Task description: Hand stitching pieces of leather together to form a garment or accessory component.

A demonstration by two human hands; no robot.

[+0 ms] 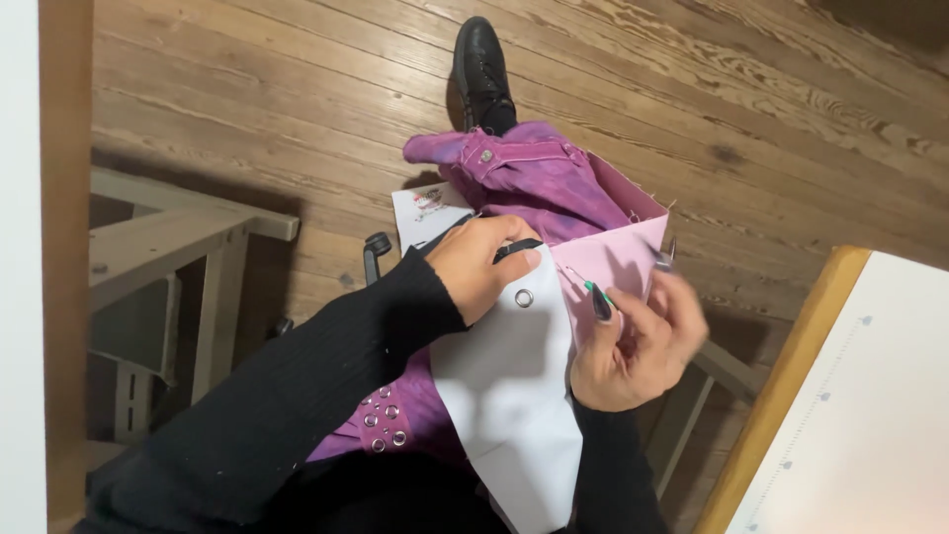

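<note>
My left hand [481, 265] pinches the top edge of a white fabric piece [509, 396] with a metal eyelet [524, 298], where it meets a pink fabric piece [618, 255]. My right hand [638, 341], slightly blurred, holds a pin with a green head [590, 287] at the pink fabric's lower edge. Both pieces rest on my lap over a purple denim garment [544, 178] with metal studs [384, 417].
A black boot [480, 67] rests on the wooden plank floor [297, 99]. A wooden frame [168, 247] stands at the left. A white table with a wooden edge [791, 386] is at the right. A printed paper [425, 213] lies under the garment.
</note>
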